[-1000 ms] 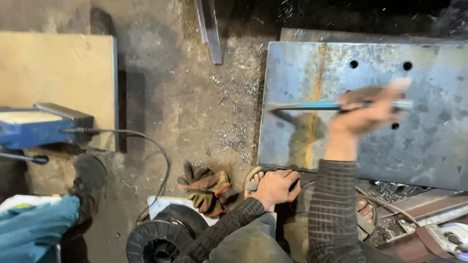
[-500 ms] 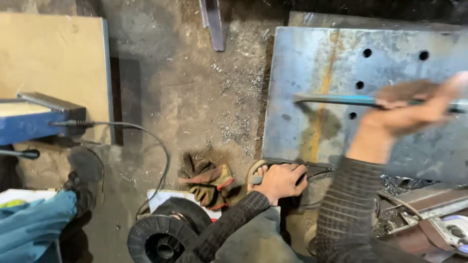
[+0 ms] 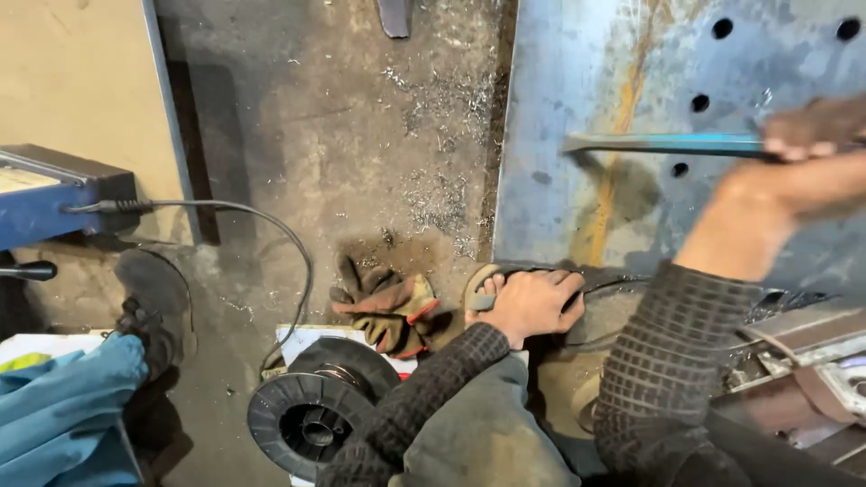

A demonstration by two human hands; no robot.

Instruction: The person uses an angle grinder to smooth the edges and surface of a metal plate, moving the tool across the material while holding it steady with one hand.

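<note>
R hand [image 3: 816, 126] grips blue-handled chisel [image 3: 663, 143], fingers closed, tip over drilled steel plate [image 3: 577, 81]. L hand [image 3: 532, 302] rests on foot w/ sandal [image 3: 480, 287], fingers curled, beside work gloves [image 3: 383, 311].

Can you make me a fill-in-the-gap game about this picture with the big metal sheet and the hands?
1. The right hand holds a long thin tool with a ___ handle over the large grey steel plate.
2. The steel plate has round ___ drilled in it.
3. The left hand rests on the floor beside a pair of worn brown and red work ___.
4. The black spool of wire lies near the person's ___ arm.

Missing words: blue; holes; gloves; left
</note>
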